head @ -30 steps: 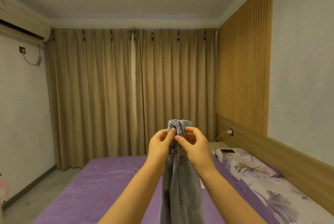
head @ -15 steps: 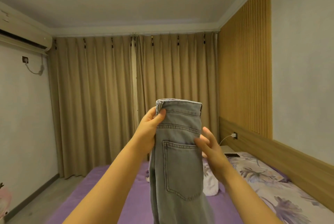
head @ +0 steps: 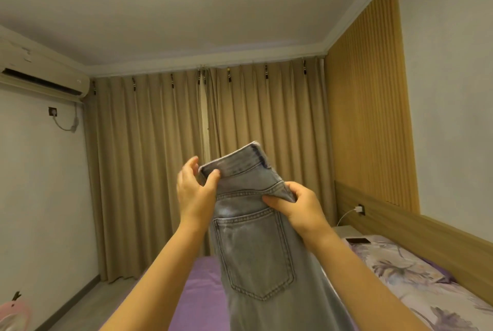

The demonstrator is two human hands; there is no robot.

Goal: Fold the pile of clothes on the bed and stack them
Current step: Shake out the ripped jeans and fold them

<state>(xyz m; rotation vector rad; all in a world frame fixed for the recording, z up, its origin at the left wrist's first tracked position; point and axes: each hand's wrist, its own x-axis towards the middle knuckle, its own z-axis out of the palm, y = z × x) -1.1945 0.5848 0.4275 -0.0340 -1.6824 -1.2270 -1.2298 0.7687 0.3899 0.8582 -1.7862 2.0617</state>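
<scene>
Pale grey-blue denim jeans (head: 256, 245) held upright, back pocket facing, left hand (head: 196, 191) grip pinching waistband corner, right hand (head: 298, 205) grip clamped on opposite edge, purple-sheeted bed (head: 202, 285) below

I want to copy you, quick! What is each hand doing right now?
Left hand: holding the jeans, thumb pinching the waistband.
Right hand: gripping the jeans at their right edge, just below the waistband.

Your bed (head: 202, 293) wears a purple sheet. A floral pillow (head: 394, 266) lies at its headboard side, with a dark phone (head: 357, 240) near its far end.
</scene>
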